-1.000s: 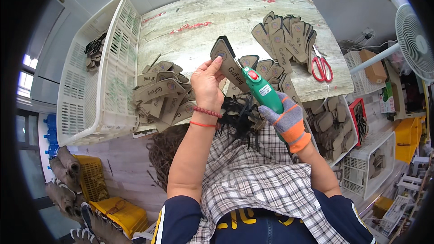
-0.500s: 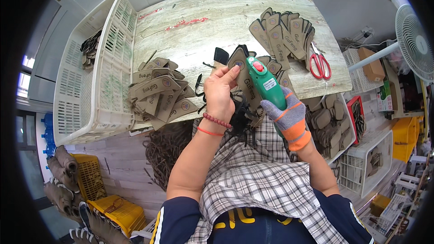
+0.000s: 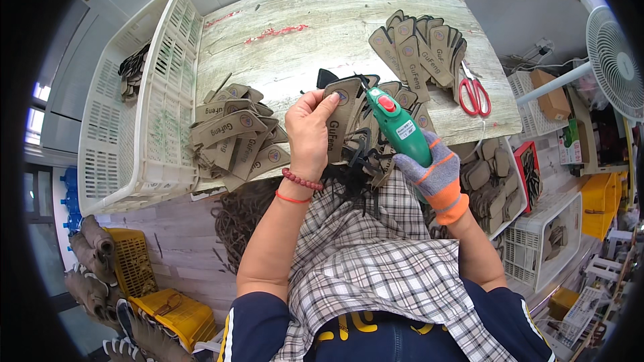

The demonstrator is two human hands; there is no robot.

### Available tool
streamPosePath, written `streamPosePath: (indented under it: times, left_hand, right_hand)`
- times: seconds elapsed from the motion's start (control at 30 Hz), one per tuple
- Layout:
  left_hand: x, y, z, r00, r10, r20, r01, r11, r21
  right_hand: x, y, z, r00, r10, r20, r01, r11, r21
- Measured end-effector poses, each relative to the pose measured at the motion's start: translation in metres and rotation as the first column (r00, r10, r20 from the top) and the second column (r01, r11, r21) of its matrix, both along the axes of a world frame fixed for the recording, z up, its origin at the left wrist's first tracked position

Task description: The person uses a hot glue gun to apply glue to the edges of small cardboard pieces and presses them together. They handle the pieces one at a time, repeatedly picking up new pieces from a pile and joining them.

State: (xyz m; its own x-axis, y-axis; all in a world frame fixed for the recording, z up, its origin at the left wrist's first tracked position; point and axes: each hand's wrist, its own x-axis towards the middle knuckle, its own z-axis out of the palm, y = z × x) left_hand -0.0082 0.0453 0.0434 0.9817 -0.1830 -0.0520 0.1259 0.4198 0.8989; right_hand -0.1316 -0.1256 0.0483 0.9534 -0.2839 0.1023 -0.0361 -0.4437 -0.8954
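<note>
My bare left hand pinches a tan fabric piece near its rounded, dark-edged top. The piece is long, tongue-shaped and printed. My right hand, in a grey and orange glove, grips a green handheld electric cutter with a red button. Its tip lies close to the dark edge of the held piece; whether they touch I cannot tell. Black trimmed strips hang in a tangle at the table edge below. More tan pieces lie behind the cutter, and a loose pile of them sits left of my left hand.
A white plastic crate stands at the table's left. A fanned stack of tan pieces and red-handled scissors lie at the right. Beyond are a fan, a red box and a white crate; yellow crates stand lower left.
My left hand has moved left and slightly down with the tan piece, which now stands more upright. My right hand and the cutter have shifted slightly right and down.
</note>
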Motion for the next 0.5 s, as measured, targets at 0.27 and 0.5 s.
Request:
streamPosePath:
  times: [0.27, 0.5]
  left_hand:
    - [0.01, 0.015, 0.007, 0.98, -0.094, 0.177, 0.055, 0.975, 0.214]
    - [0.023, 0.037, 0.028, 0.924, -0.286, 0.254, 0.145, 0.876, 0.46]
  right_hand:
    - [-0.002, -0.002, 0.01, 1.0, 0.023, -0.021, -0.024, 0.999, -0.045]
    - [-0.006, -0.011, 0.016, 0.993, 0.11, -0.041, -0.113, 0.991, -0.078]
